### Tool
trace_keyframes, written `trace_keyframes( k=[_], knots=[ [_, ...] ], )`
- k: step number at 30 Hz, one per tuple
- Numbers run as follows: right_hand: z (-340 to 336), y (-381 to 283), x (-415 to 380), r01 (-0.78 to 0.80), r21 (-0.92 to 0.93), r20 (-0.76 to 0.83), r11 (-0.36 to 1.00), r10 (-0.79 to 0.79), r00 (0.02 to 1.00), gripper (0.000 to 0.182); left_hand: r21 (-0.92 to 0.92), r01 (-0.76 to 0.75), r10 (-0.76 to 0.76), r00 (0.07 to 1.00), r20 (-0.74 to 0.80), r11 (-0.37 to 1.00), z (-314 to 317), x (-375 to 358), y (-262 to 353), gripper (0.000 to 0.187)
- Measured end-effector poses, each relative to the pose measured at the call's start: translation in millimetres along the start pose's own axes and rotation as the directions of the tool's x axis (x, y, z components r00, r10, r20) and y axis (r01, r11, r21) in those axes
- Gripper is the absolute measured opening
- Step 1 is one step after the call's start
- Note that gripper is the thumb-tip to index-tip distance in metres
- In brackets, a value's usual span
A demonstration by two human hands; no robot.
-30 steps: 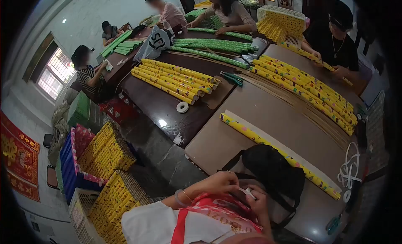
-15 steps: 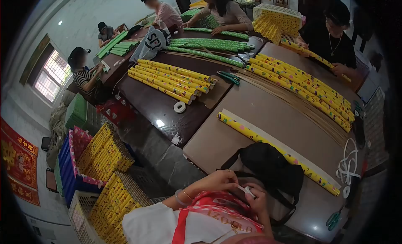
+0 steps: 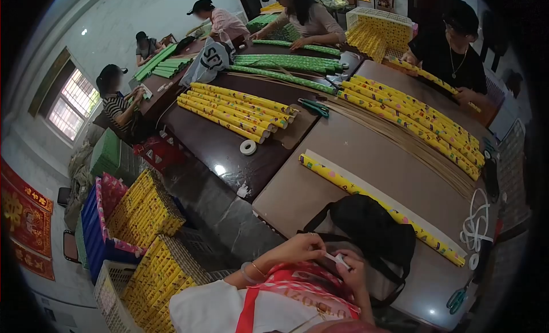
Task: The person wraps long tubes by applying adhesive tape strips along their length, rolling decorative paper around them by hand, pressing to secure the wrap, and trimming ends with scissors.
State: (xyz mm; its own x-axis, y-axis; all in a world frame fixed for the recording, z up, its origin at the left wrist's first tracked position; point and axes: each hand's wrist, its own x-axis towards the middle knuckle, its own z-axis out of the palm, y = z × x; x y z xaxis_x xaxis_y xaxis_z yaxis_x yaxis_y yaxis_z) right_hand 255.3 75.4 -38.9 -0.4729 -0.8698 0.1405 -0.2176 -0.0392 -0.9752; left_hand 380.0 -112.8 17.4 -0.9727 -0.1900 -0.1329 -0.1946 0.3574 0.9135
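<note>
Close to my body, above the red-patterned apron (image 3: 297,278), my left hand (image 3: 300,248) pinches one end of a narrow white strip (image 3: 330,256). My right hand (image 3: 353,271) is closed around a small white thing (image 3: 342,261) at the strip's other end; its kind is too small to make out. Just beyond my hands a black bag (image 3: 374,227) rests on the table's near edge. Behind it lies a partly rolled yellow printed sheet (image 3: 377,207), its pale edge showing along the far side.
Bundled yellow rolls (image 3: 412,124) lie across the table, with more yellow rolls (image 3: 234,113) at left. White tape (image 3: 247,147), green scissors (image 3: 314,107) and other scissors (image 3: 456,298) lie about. Filled crates (image 3: 111,293) stand at lower left. Several people work around the tables.
The view has shifted slightly. My hands stay together on the white strip with almost no movement. The person in the pink top at the back has turned their head.
</note>
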Motion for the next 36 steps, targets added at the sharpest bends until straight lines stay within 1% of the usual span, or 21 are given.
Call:
trace_keyframes(
  k=[3, 5, 7, 8, 9, 10, 12, 13, 15, 16, 20, 22, 23, 24, 26, 27, 29, 30, 33, 35, 36],
  knots=[
    [-0.5, 1.3, -0.5, 0.019, -0.003, 0.015, 1.000, -0.019, 1.000, 0.015, -0.019, 0.025, -0.025, 1.000, 0.003, 1.000, 0.9, -2.4, 1.3, 0.022],
    [-0.5, 0.4, -1.0, 0.022, -0.022, 0.013, 1.000, -0.022, 1.000, 0.016, -0.004, 0.030, -0.030, 0.999, 0.041, 1.000, -0.4, -3.4, -0.1, 0.016],
    [-1.0, -7.4, 0.2, -0.017, -0.014, 0.011, 1.000, 0.017, 1.000, 0.016, -0.017, 0.012, -0.012, 1.000, 0.022, 1.000, 0.8, -3.6, -0.8, 0.016],
    [-0.4, -5.2, -0.2, -0.004, -0.009, 0.013, 1.000, 0.004, 1.000, 0.016, -0.013, 0.010, -0.010, 1.000, 0.009, 1.000, 1.8, -3.5, -2.0, 0.015],
    [-0.5, -3.7, 0.8, 0.016, -0.004, 0.011, 1.000, -0.016, 1.000, 0.016, 0.037, -0.003, 0.003, 1.000, 0.020, 0.999, -0.6, -3.5, 2.1, 0.015],
    [0.4, -4.7, 0.5, 0.005, -0.023, -0.003, 1.000, -0.006, 1.000, 0.015, 0.036, 0.001, -0.002, 1.000, 0.023, 0.999, 0.7, -3.7, 1.9, 0.015],
    [0.5, -7.0, -0.6, 0.021, -0.024, 0.000, 0.999, -0.021, 1.000, 0.015, -0.024, 0.104, -0.103, 0.994, 0.041, 0.994, 0.0, -3.8, 1.7, 0.015],
    [0.1, -8.5, 2.2, 0.044, -0.033, 0.002, 0.998, -0.044, 0.999, 0.015, -0.014, 0.103, -0.102, 0.994, 0.040, 0.995, -0.3, -6.0, 2.2, 0.015],
    [-0.9, -5.6, 0.8, -0.004, -0.004, 0.034, 1.000, 0.004, 0.999, 0.014, -0.008, -0.021, 0.021, 1.000, -0.008, 1.000, -0.4, -6.3, 4.8, 0.018],
    [1.1, -2.0, 1.2, 0.041, -0.024, 0.003, 0.999, -0.041, 0.999, 0.015, -0.017, 0.039, -0.040, 0.999, -0.010, 0.999, 0.1, -6.8, 9.3, 0.019],
    [-0.9, -0.2, 2.6, 0.024, -0.010, 0.033, 1.000, -0.023, 0.999, 0.015, -0.012, 0.001, -0.002, 1.000, -0.025, 1.000, 3.3, -4.6, -1.3, 0.019],
    [-0.4, -0.3, 2.0, 0.082, -0.035, 0.021, 0.996, -0.082, 0.996, 0.016, -0.040, 0.030, -0.030, 1.000, -0.002, 0.999, 2.2, -4.3, -0.3, 0.019],
    [-0.2, -4.8, 1.2, 0.027, -0.005, 0.019, 1.000, -0.027, 0.999, 0.016, -0.057, 0.088, -0.088, 0.996, 0.011, 0.994, 0.7, -4.3, 4.5, 0.019],
    [0.5, -5.8, 0.9, 0.018, -0.009, 0.019, 1.000, -0.018, 1.000, 0.016, -0.066, 0.090, -0.089, 0.996, 0.016, 0.994, 0.4, -4.2, 3.4, 0.019],
    [0.0, -4.5, 1.6, 0.034, -0.029, 0.010, 0.999, -0.034, 0.999, 0.016, 0.019, 0.003, -0.003, 1.000, -0.005, 1.000, -0.2, -1.9, -0.1, 0.019],
    [-0.5, -4.1, -0.2, 0.031, -0.030, 0.009, 0.999, -0.031, 0.999, 0.016, 0.016, 0.003, -0.003, 1.000, -0.002, 1.000, -0.6, -1.8, 2.1, 0.019],
    [0.4, -2.6, 0.5, 0.012, -0.028, 0.010, 1.000, -0.011, 1.000, 0.016, 0.006, 0.127, -0.127, 0.991, 0.049, 0.992, -6.7, 0.3, 10.4, 0.017],
    [0.7, -1.5, 2.5, 0.011, -0.027, 0.006, 1.000, -0.011, 1.000, 0.016, 0.008, 0.126, -0.126, 0.991, 0.052, 0.992, -9.7, 1.9, 10.7, 0.017],
    [0.7, -1.5, -0.2, -0.002, -0.015, -0.010, 1.000, 0.001, 1.000, 0.017, -0.071, 0.191, -0.186, 0.979, 0.081, 0.979, -10.1, -1.7, 9.0, 0.013],
    [-1.2, -3.4, 1.4, 0.047, -0.038, 0.010, 0.998, -0.047, 0.999, 0.018, -0.131, 0.104, -0.100, 0.994, 0.036, 0.986, -12.2, -3.0, 6.4, 0.014],
    [-1.7, -4.1, 1.4, 0.047, -0.036, 0.028, 0.998, -0.046, 0.999, 0.018, -0.101, 0.107, -0.103, 0.994, 0.041, 0.989, -15.0, -3.0, 9.5, 0.014]
  ],
)
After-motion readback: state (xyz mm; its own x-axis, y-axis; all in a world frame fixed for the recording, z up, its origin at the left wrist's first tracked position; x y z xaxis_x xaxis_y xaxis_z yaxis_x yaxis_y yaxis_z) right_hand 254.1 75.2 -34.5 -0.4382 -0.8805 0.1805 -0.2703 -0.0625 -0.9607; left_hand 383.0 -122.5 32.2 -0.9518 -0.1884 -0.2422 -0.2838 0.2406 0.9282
